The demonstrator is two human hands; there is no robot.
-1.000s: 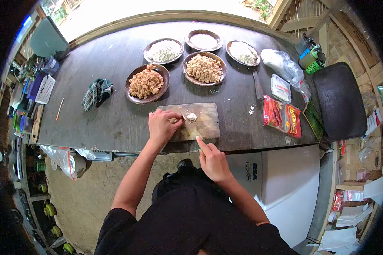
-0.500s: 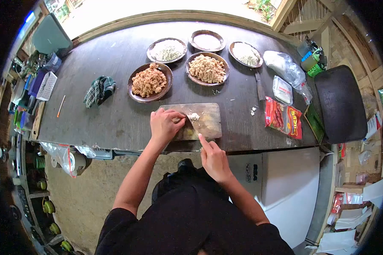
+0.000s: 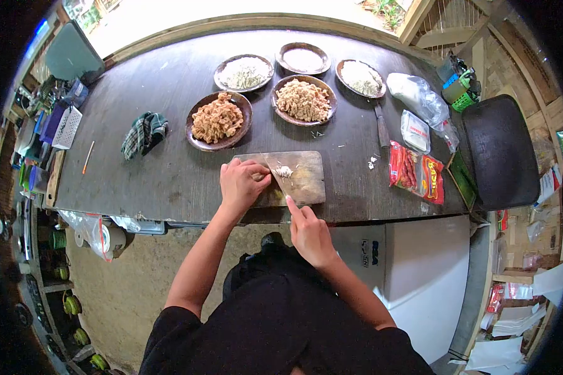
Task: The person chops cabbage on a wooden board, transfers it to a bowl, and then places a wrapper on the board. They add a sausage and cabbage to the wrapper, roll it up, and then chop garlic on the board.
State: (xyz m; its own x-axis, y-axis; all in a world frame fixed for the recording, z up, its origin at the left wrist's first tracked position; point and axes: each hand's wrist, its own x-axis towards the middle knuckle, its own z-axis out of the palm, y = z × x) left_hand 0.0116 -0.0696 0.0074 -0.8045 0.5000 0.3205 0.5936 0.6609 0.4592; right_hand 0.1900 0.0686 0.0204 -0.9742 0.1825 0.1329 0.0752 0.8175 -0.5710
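On the wooden cutting board (image 3: 306, 184), my left hand (image 3: 239, 186) is closed with bent fingers round a small pale-brown piece of food (image 3: 258, 177), mostly hidden by the fingers. My right hand (image 3: 311, 232) grips a knife (image 3: 282, 186), its index finger stretched along the top of it. The blade slants up and left across the board, its far end close to my left fingertips. Just right of the blade lies a little heap of white chopped bits (image 3: 284, 171), with a few crumbs scattered about it.
Behind the board stand a bowl of reddish-brown pieces (image 3: 218, 119), a bowl of tan pieces (image 3: 303, 101) and several plates of pale food. Rightward lie another knife (image 3: 382, 128), a red sausage packet (image 3: 416, 173) and plastic bags (image 3: 419, 100). A checked cloth (image 3: 145, 134) is at left.
My right hand has shifted slightly left with the knife, and the blade's far end sits a little higher. My left hand stays at the same spot on the board.
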